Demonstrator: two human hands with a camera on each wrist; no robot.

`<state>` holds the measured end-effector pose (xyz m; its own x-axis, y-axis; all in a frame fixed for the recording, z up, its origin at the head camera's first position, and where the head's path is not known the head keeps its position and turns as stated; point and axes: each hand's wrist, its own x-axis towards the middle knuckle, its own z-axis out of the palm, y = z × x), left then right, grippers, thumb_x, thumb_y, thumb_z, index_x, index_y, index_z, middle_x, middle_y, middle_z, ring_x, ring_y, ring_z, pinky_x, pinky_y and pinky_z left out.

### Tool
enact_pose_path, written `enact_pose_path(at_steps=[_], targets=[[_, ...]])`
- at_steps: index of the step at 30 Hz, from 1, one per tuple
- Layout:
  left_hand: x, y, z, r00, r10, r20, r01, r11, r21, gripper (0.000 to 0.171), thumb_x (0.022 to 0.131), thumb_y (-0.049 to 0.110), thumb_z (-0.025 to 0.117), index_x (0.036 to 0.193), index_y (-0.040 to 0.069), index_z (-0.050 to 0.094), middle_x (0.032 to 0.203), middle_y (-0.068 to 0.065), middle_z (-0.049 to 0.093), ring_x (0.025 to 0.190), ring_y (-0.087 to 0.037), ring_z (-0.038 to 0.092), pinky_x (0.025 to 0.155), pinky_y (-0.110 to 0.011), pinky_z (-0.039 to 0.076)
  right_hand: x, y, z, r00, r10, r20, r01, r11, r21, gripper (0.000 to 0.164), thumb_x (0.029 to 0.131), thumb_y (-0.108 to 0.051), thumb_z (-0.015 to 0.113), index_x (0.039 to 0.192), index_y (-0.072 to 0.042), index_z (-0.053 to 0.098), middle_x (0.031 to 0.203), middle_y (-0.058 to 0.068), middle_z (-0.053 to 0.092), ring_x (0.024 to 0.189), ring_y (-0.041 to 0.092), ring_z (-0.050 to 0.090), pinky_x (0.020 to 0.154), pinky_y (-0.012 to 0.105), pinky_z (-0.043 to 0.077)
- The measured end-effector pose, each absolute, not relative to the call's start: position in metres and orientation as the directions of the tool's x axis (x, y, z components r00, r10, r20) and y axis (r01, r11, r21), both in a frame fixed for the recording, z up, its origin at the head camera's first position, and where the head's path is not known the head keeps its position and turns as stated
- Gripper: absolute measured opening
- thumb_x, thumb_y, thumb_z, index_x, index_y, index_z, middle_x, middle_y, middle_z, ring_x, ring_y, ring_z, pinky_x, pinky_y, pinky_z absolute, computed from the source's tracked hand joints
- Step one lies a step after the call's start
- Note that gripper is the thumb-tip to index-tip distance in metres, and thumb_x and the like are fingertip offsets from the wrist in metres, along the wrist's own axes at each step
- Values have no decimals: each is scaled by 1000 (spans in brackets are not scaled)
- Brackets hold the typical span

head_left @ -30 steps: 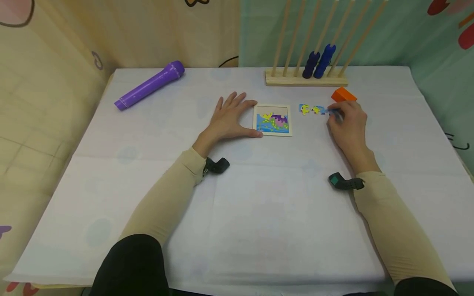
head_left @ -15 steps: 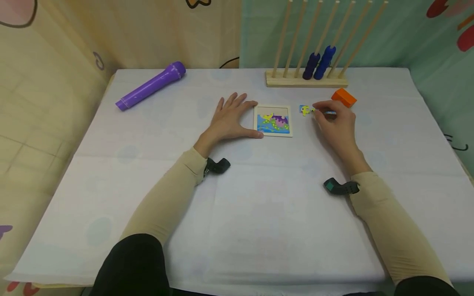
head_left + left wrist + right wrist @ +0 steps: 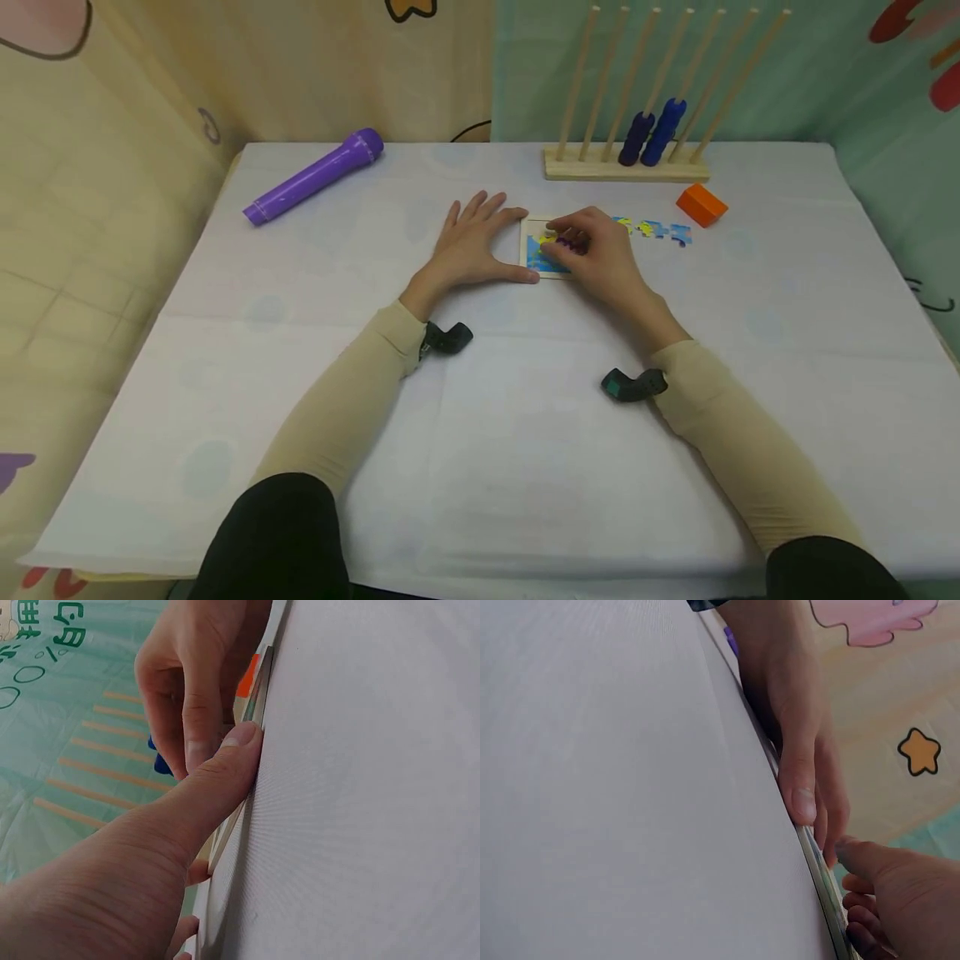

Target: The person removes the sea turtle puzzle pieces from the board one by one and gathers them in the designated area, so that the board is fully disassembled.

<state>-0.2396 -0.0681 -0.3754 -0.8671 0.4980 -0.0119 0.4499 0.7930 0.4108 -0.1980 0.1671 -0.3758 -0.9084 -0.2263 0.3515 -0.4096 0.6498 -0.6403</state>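
Note:
A small jigsaw puzzle in a pale frame (image 3: pixel 523 247) lies flat on the table. My left hand (image 3: pixel 472 246) rests at its left side, fingers spread and straight, thumb at the near left corner and forefinger at the far left one. Over the puzzle bends my right hand (image 3: pixel 606 254), its thumb and forefinger a little apart above the yellow and purple part of the picture. Whether a piece sits between those fingertips is too small to tell. Several loose puzzle pieces (image 3: pixel 681 234) lie in a row right of the frame, the leftmost partly behind the right hand.
Behind the pieces is an orange block (image 3: pixel 702 205). A wooden rack of upright rods (image 3: pixel 626 170), carrying dark and bright blue beads (image 3: pixel 663 132), stands at the back right. A purple toy microphone (image 3: pixel 315 177) lies at the back left on the white cloth.
My right hand has left the row of loose pieces and moved left over the puzzle, uncovering the row's right end. The left hand stays at the frame.

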Motion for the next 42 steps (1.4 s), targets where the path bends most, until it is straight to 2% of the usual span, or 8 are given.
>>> enact_pose_path(at_steps=[5,12,22,26,30,36,42], targets=[[-240,-65,-378,-869,495,-6,449,794,409,106,74,82,76,162,37,38,177,-1,17,166,-27,1,132,-55,-5,-197,161,-381,-898,-242,367,-432,638,-637,32,90,-20,86,114,-1,78,106,16,68,88,25,62,76,27,46],[-240,-67,-376,-869,494,-13,449,800,397,107,75,82,76,163,36,37,178,-2,17,166,-28,1,132,-56,-5,-198,157,-386,-890,-255,379,-447,654,-610,32,91,-19,86,116,-1,77,110,17,65,88,26,57,76,28,41],[-239,-70,-375,-869,494,-14,447,798,405,106,74,82,77,162,35,39,178,-2,17,166,-28,1,132,-56,-5,-204,150,-371,-942,-293,165,-331,723,-606,39,96,-20,81,124,2,66,119,20,51,102,33,54,90,40,45],[-239,-69,-375,-870,492,-9,446,796,409,105,74,82,76,161,36,40,177,-2,18,166,-28,2,132,-57,-4,-205,150,-368,-944,-303,129,-315,718,-621,42,97,-19,79,126,4,59,119,21,51,104,33,53,91,40,45],[-237,-67,-373,-871,492,-8,447,798,404,106,74,82,76,162,36,39,177,-3,18,166,-28,2,132,-56,-4,-203,151,-371,-941,-276,194,-334,679,-654,39,95,-16,80,123,1,59,115,19,58,100,30,56,85,34,44],[-238,-67,-373,-871,491,1,450,798,401,106,74,82,76,162,36,39,177,-3,19,165,-29,3,132,-57,-3,-200,152,-379,-919,-207,334,-390,594,-703,23,97,-9,76,118,-2,68,108,14,70,94,22,63,79,23,46],[-239,-66,-376,-873,488,-1,448,802,396,106,74,83,76,162,36,39,177,-3,19,165,-29,3,132,-56,-3,-198,154,-381,-926,-137,352,-369,526,-766,17,101,-12,73,116,-4,72,108,11,74,92,12,65,79,15,48]])
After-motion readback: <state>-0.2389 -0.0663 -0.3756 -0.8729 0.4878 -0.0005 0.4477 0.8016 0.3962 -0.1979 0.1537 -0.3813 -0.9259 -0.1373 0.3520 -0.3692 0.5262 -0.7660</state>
